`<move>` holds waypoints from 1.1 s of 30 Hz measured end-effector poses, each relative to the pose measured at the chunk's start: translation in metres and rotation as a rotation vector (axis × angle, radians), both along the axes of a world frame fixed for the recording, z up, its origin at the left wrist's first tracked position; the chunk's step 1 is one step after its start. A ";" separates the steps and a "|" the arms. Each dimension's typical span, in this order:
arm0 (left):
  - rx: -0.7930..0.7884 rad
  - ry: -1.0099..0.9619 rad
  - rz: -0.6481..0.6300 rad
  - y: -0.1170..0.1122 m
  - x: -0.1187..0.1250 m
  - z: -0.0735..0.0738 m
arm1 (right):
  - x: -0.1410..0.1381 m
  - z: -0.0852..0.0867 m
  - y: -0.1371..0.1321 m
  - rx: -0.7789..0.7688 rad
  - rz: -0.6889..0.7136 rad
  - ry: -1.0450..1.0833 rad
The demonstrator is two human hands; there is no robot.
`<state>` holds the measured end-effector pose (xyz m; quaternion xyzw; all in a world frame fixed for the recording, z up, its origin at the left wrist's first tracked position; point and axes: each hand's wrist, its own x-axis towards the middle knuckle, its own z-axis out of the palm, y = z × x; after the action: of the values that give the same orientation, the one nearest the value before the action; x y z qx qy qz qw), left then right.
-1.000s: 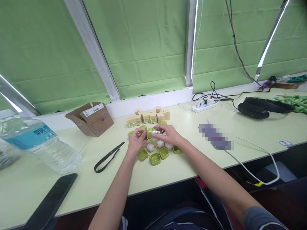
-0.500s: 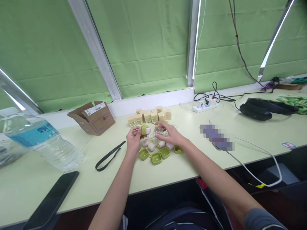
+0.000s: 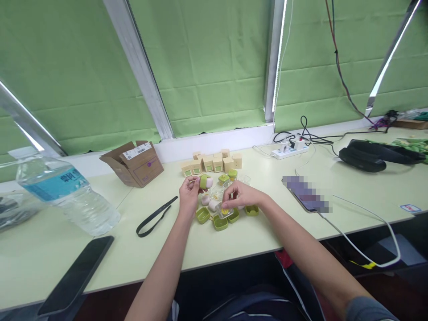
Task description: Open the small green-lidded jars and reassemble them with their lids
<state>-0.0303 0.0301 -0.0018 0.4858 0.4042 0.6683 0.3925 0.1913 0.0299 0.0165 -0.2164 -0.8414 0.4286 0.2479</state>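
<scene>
My left hand (image 3: 188,192) pinches a small green case (image 3: 203,182) with a pale pink rounded piece (image 3: 209,183) sticking out of its right side. In my right hand (image 3: 243,194), the fingertips grip a small clear plastic box (image 3: 226,214) with something yellow in it. That box is over the green open cups (image 3: 220,223), low and tilted. Several more pale pink pieces (image 3: 213,205) lie between the hands, partly covered by my right hand. Behind them are clear plastic cups (image 3: 218,192) and green-topped containers (image 3: 232,174).
Small beige boxes (image 3: 207,163) stand in a cluster behind. An open cardboard box (image 3: 137,167), a black strap (image 3: 155,217), a large water bottle (image 3: 67,191) and a black phone (image 3: 78,272) lie left. A phone (image 3: 306,194) with white cable and a power strip (image 3: 289,151) are right.
My right hand has come down from over the clear cups toward the green cups, now with a clear box in its fingers. My left hand keeps the green case. The view has shifted slightly.
</scene>
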 end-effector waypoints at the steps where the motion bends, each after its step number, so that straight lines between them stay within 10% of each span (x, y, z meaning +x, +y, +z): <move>1: 0.000 -0.001 0.002 0.000 0.000 0.000 | 0.000 0.001 -0.001 -0.065 0.051 -0.029; 5: -0.001 0.009 0.009 -0.001 0.000 0.001 | -0.002 0.001 0.000 -0.156 0.137 -0.061; 17: 0.007 0.012 0.024 0.001 -0.001 -0.001 | -0.011 -0.025 0.023 0.270 -0.588 0.212; 33: 0.027 -0.024 0.101 0.002 -0.002 -0.002 | -0.062 -0.014 0.066 0.550 -0.647 -0.363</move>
<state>-0.0321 0.0321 -0.0038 0.4619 0.4144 0.6985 0.3564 0.1290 0.0960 0.0020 -0.4655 -0.8429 0.0452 0.2660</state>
